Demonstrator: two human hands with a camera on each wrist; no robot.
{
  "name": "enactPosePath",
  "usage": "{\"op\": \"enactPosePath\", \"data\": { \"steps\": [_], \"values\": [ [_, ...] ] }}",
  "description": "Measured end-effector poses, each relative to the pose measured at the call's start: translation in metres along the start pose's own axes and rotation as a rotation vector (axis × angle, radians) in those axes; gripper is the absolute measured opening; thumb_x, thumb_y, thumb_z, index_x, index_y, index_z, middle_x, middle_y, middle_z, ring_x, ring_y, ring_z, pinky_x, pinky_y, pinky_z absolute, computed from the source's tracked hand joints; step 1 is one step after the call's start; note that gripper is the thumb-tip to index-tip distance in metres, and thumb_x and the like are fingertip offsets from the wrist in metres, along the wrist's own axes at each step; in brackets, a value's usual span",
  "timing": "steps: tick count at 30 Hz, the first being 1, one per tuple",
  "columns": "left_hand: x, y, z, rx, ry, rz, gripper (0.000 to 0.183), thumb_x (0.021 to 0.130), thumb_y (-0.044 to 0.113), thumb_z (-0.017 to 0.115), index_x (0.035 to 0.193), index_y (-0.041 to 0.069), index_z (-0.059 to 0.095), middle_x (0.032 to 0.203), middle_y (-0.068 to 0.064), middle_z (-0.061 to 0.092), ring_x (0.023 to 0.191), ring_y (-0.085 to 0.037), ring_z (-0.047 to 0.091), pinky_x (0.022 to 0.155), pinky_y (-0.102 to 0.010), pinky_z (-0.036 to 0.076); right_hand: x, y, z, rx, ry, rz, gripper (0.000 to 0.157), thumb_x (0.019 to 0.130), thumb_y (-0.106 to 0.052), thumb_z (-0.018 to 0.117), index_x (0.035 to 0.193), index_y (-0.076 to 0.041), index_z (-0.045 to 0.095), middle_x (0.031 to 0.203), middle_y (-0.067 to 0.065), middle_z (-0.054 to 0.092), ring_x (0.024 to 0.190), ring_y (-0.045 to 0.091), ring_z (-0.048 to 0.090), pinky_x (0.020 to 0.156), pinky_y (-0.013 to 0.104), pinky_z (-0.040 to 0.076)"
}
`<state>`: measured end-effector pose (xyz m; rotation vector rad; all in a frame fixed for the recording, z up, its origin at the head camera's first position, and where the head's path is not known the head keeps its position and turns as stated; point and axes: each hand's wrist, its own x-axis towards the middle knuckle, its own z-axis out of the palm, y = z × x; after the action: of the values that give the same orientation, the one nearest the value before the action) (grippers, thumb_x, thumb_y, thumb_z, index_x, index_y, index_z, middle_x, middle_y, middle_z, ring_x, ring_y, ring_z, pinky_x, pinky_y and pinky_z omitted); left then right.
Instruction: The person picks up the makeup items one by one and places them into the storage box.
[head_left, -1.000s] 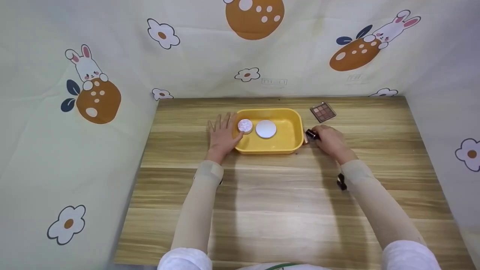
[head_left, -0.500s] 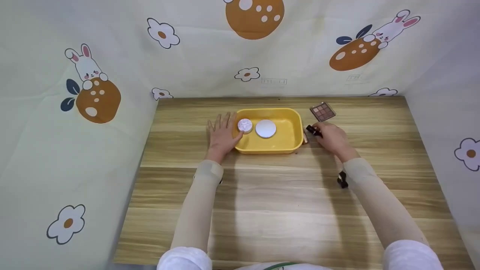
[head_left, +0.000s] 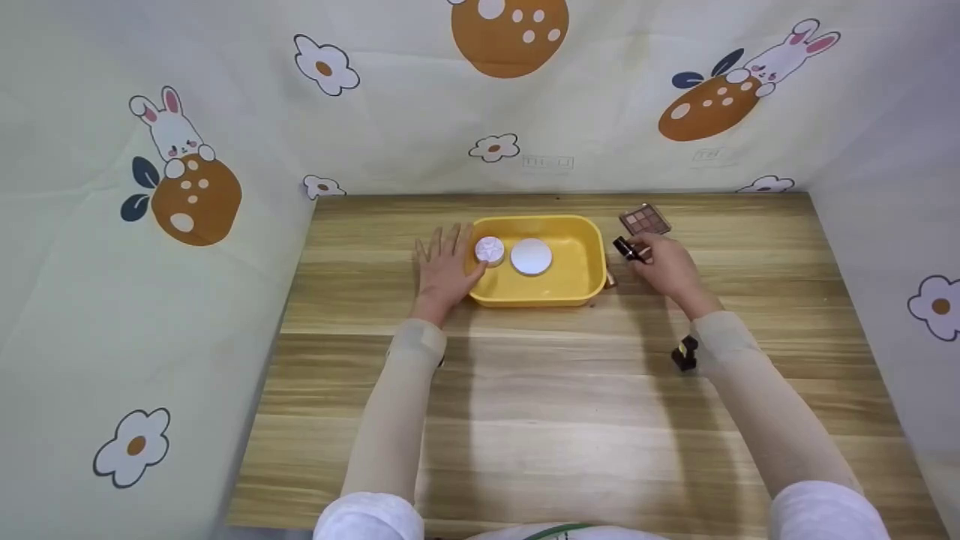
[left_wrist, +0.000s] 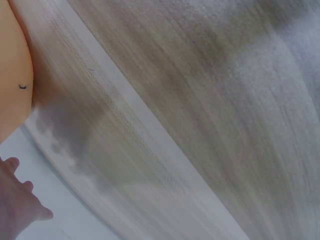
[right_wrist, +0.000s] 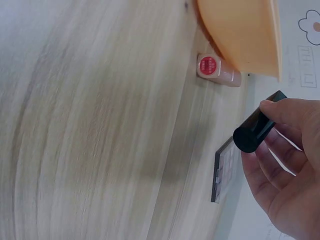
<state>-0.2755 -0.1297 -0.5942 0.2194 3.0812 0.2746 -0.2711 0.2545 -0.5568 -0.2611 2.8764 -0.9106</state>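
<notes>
Head view: tube [head_left: 628, 249] pinched beside a tray [head_left: 536, 303]

Right of the frame's centre, the right hand [head_left: 670, 268] pinches the tube between thumb and fingertips, off the tray's right end and near the palette [head_left: 643, 218]. In the right wrist view the tube slants at centre right, seemingly above the table [head_left: 555, 397], one round end toward the camera; a bottle [right_wrist: 218, 70] lies just beside the tray at upper right. Left of centre in the head view, the left hand [head_left: 444, 274] spreads its fingers at the tray's left end, thumb over the rim, clasping nothing; its pressure cannot be judged. A jar [head_left: 490, 250] and a disc [head_left: 531, 256] occupy the tray. The tube is probably light, stiff and smooth, apt to slip or roll; its middle suits the grasp, since an end cap might pull loose.
</notes>
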Motion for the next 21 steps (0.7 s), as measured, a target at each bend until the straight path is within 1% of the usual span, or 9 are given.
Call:
{"op": "enactPosePath", "data": {
  "steps": [2,11,17,21],
  "values": [
    [0.000,0.000,-0.001,-0.003,0.000,0.000,0.077,0.089,0.064,0.035,0.152,0.029,0.011,0.157,0.000,0.018,0.145,-0.030,0.010,0.111,-0.063,0.003,0.000,-0.001,-0.001,0.026,0.008,0.002,0.041,0.083,-0.006,0.067,0.122,-0.001,0.057,0.110,0.020,0.064,0.095,0.034,0.062,0.082,0.048,0.049],
    [0.000,0.000,0.000,0.006,0.008,0.003,0.076,0.089,0.064,0.035,0.152,0.029,0.011,0.157,0.000,0.018,0.145,-0.030,0.010,0.110,-0.063,0.004,0.001,-0.008,-0.004,0.079,0.023,0.008,0.044,0.082,-0.008,0.069,0.124,-0.002,0.057,0.109,0.020,0.065,0.093,0.032,0.063,0.081,0.047,0.050],
    [-0.001,0.001,0.000,-0.007,0.005,0.001,0.076,0.089,0.063,0.036,0.152,0.029,0.010,0.157,0.000,0.018,0.145,-0.030,0.009,0.110,-0.063,0.002,0.004,-0.015,-0.006,0.076,0.031,0.005,0.043,0.082,-0.007,0.069,0.124,-0.003,0.057,0.112,0.019,0.063,0.096,0.032,0.061,0.084,0.046,0.048],
    [0.000,0.000,0.000,-0.004,0.005,0.001,0.075,0.089,0.063,0.035,0.152,0.030,0.011,0.157,0.000,0.018,0.145,-0.030,0.009,0.110,-0.063,0.002,0.006,-0.021,-0.006,0.072,0.032,-0.005,0.042,0.083,-0.007,0.068,0.124,-0.002,0.057,0.110,0.019,0.063,0.094,0.031,0.060,0.082,0.045,0.049]
  ]
}}
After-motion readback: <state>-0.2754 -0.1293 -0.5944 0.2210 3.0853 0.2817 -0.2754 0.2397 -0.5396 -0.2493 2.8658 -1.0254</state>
